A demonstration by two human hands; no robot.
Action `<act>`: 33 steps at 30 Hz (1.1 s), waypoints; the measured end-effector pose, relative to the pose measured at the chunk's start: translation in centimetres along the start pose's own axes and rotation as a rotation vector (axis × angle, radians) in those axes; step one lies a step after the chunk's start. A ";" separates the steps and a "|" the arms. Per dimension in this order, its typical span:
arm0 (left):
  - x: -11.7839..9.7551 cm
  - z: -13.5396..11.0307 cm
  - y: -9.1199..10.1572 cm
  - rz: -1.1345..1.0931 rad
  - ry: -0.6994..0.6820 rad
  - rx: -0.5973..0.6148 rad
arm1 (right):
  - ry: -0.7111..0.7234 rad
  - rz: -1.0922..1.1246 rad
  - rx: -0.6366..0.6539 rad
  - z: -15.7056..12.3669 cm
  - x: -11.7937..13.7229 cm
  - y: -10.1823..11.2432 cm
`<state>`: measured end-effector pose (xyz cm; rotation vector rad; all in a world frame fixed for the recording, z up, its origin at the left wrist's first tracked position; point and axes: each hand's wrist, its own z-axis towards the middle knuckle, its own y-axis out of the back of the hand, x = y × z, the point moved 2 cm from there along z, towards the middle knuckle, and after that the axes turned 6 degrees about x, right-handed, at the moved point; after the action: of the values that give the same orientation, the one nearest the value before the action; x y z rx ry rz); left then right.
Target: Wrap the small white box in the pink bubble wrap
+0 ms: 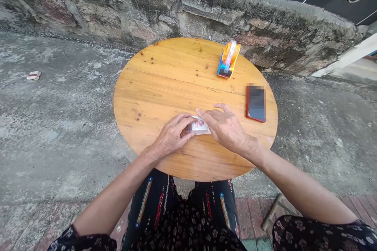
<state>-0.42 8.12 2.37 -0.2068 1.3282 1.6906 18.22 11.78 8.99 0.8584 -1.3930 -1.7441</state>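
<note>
A small white box point(199, 125) with a reddish print, seemingly in a clear wrapper, is at the near middle of the round wooden table. My left hand point(176, 130) grips its left end, thumb on the near side and fingers over the far side. At the right end, my right hand point(226, 126) closes on the box from above, with one finger lifted clear. The right thumb and the underside of the box are hidden.
The wooden table point(165, 82) carries a yellow and blue tape dispenser point(229, 59) at the far right and a red-edged phone point(256, 104) nearer the right edge. Behind it runs a stone wall point(147, 11). A small crumpled pack point(34, 75) lies on the ground, left.
</note>
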 end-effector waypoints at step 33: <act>-0.1 0.0 -0.1 0.041 -0.057 -0.022 | -0.207 0.264 -0.295 -3.5 -0.2 0.2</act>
<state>-0.28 8.07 2.37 -0.1435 1.2799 1.7340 21.35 10.21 8.54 0.3265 -1.2691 -1.8073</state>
